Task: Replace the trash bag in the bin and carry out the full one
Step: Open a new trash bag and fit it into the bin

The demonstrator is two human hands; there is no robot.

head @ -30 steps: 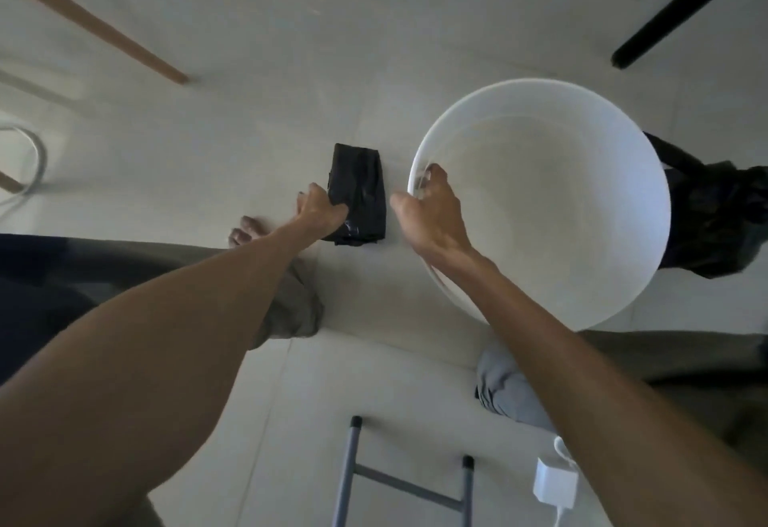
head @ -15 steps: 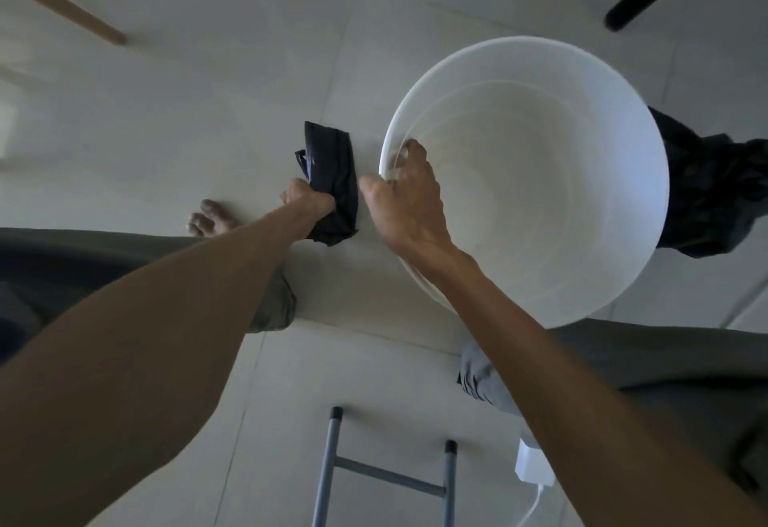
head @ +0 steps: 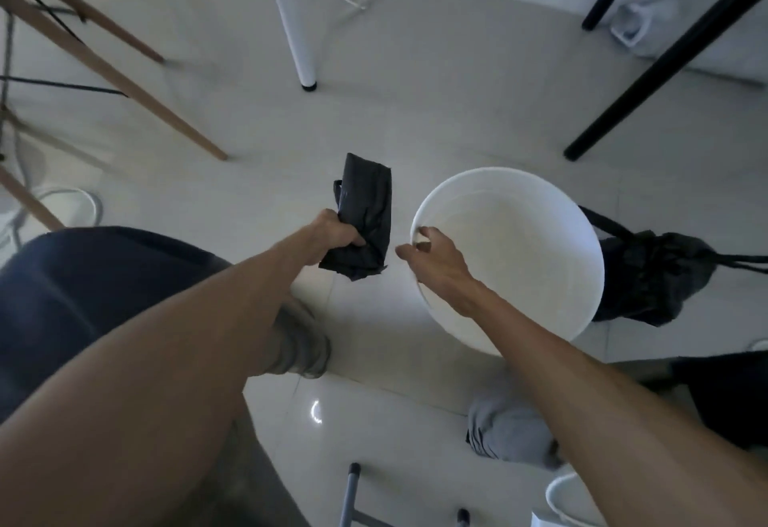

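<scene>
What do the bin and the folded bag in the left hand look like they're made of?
Bin: probably smooth white plastic, with a thin, even rim and seamless, softly glossy walls. Folded bag: likely thin black plastic film, creased and crumpling where the left hand grips it.

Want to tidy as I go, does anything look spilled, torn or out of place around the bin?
Nothing spilled or torn shows. The white bin stands upright and unlined, the full black bag sits tied behind it, and the left hand holds the folded new bag.

I see bin point(head: 540, 202) mouth open. Full black bag point(head: 648, 273) crowds its right side, black leg point(head: 623, 107) beyond; left floor point(head: 257, 177) seems passable.
</scene>
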